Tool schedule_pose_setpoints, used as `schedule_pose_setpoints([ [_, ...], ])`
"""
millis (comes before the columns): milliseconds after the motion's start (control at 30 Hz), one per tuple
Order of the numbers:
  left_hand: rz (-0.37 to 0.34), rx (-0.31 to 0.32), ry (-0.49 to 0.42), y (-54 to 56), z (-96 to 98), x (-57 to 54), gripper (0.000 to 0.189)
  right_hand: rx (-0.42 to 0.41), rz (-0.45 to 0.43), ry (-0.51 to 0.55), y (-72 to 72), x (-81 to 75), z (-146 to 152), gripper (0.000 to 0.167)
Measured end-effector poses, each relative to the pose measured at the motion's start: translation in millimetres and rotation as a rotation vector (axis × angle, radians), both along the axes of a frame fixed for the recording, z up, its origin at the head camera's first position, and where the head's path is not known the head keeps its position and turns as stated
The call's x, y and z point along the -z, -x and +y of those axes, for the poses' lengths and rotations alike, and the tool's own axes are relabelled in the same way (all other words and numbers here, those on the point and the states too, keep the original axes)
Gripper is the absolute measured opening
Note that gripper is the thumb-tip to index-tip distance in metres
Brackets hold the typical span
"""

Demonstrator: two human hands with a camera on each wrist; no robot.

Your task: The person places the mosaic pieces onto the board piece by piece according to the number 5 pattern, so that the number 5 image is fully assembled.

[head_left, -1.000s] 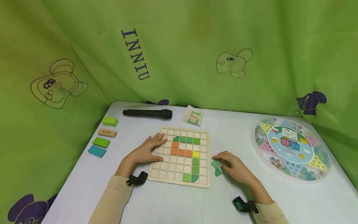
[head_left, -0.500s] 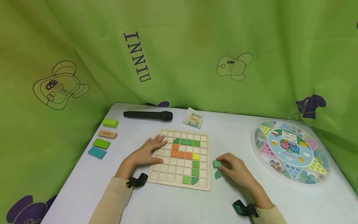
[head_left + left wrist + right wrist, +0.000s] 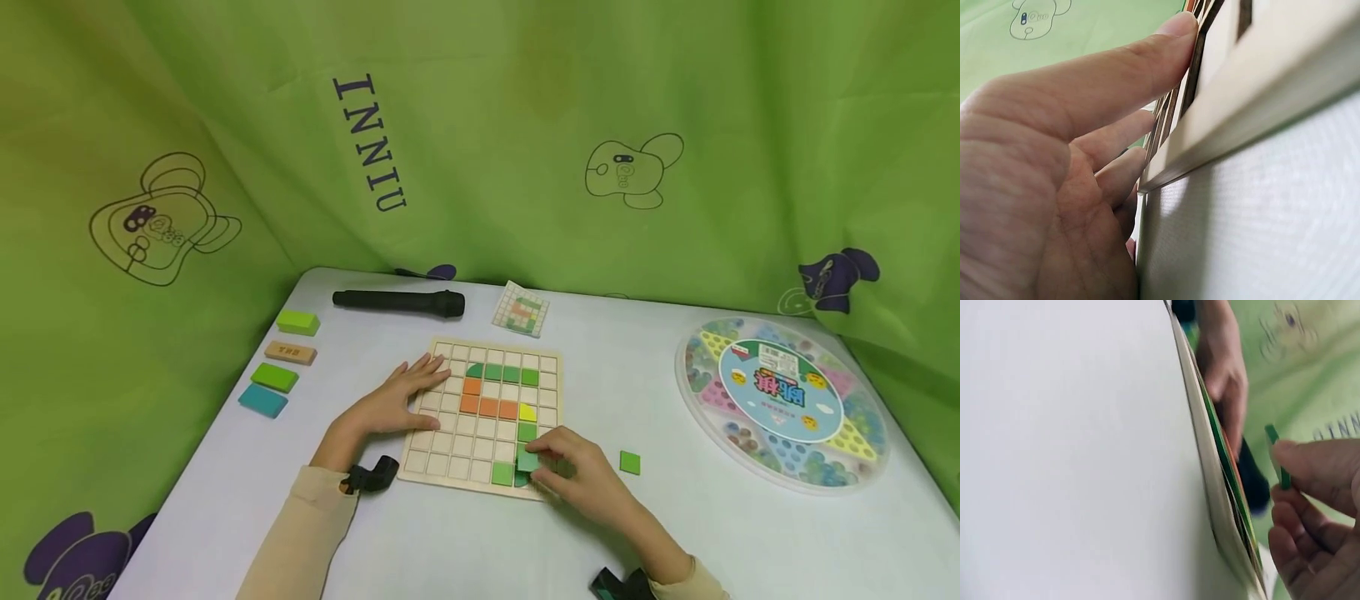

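A wooden grid board [image 3: 450, 467] lies on the table, with green, orange and yellow tiles in some of its squares. My left hand [image 3: 390, 406] rests on its left edge, thumb and fingers spread; the left wrist view shows the thumb [image 3: 1147, 62] on the board's rim. Over the board's lower right, my right hand [image 3: 588, 477] pinches a green tile [image 3: 528, 461] between thumb and fingers. In the right wrist view this tile [image 3: 1279, 459] appears thin and edge-on, apart from the board. A loose green square tile [image 3: 630, 462] lies right of the right hand.
A small pattern card [image 3: 521, 309] and a black microphone [image 3: 399, 302] lie behind the board. Several coloured blocks [image 3: 274, 377] line the table's left side. A round marble game box [image 3: 780, 400] stands at the right. Green curtain [image 3: 495, 167] surrounds the table.
My right hand has lifted a green tile from beside the board and carried it left over the board. The green square at the right has come into view. The left hand stays put.
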State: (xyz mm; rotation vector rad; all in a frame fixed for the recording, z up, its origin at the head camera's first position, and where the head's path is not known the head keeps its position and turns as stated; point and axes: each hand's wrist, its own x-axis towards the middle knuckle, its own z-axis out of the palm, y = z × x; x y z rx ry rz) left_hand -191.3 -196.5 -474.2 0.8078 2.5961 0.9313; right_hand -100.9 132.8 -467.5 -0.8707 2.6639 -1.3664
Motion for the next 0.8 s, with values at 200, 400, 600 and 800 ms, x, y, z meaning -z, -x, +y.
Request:
schedule_pose_setpoints([
  [200,0.004,0.0,-0.002,0.4,1.2,0.5,0.084,-0.012,-0.013,-0.005,-6.7,3.5,-33.2,0.028],
  [400,0.004,0.0,-0.005,0.5,2.4,-0.7,0.083,0.024,0.034,-0.06,-5.0,10.2,-51.5,0.028],
  [600,0.012,0.002,-0.004,0.3,1.5,-1.5,0.083,0.029,0.052,-0.107,-4.4,13.8,-57.9,0.026],
  [800,0.019,0.0,-0.004,0.1,1.3,-0.8,0.083,0.036,0.056,-0.151,-4.4,13.8,-60.5,0.025],
])
